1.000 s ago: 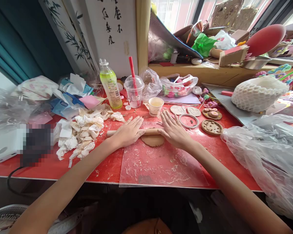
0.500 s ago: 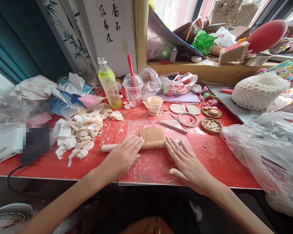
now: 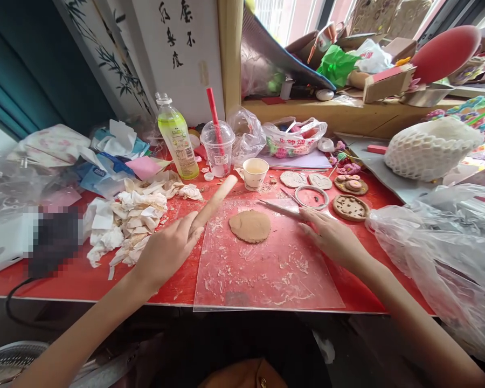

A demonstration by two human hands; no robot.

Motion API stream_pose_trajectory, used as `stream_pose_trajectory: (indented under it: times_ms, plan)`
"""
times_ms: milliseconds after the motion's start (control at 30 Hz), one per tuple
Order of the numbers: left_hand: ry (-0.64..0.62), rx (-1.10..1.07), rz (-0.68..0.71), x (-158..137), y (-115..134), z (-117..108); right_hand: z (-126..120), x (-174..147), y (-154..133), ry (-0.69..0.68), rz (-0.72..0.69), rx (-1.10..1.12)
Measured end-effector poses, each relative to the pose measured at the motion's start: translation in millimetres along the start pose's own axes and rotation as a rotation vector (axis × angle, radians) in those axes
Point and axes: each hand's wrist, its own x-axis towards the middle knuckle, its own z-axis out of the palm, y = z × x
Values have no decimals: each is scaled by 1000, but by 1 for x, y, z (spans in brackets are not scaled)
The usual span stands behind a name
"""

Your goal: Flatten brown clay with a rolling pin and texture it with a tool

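My left hand (image 3: 172,245) is closed around the near end of a wooden rolling pin (image 3: 216,202), which points away and to the right, off the clay. A flat, roughly oval piece of brown clay (image 3: 249,226) with a ragged edge lies on a clear plastic sheet (image 3: 262,280). My right hand (image 3: 327,231) reaches over the right end of a slim grey pointed tool (image 3: 278,208). Its fingers are stretched out, with the thumb apart, and cover that end; the tool still lies on the sheet.
Behind the sheet stand a paper cup (image 3: 255,173), a lidded plastic cup (image 3: 218,148) and a bottle (image 3: 178,140). A ring (image 3: 312,198) and a round clay piece (image 3: 351,207) lie right. Crumpled tissues (image 3: 135,215) are left, a plastic bag (image 3: 428,242) right.
My left hand has lifted the rolling pin off the clay and swung it left. My right hand has left the pin and moved right to the grey tool. The clay is now uncovered.
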Motion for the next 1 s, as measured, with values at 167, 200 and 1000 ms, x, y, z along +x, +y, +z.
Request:
stream_pose_trajectory:
  times_ms: [167, 200, 1000]
  plan:
    - [-186, -23, -41, -1, 8, 2, 17, 13, 5, 173, -127, -99]
    - [-187, -20, -45, -1, 11, 2, 18, 14, 5, 211, -145, -101]
    - [103, -463, -127, 86, -7, 32, -39, 67, -72, 550, -169, 471]
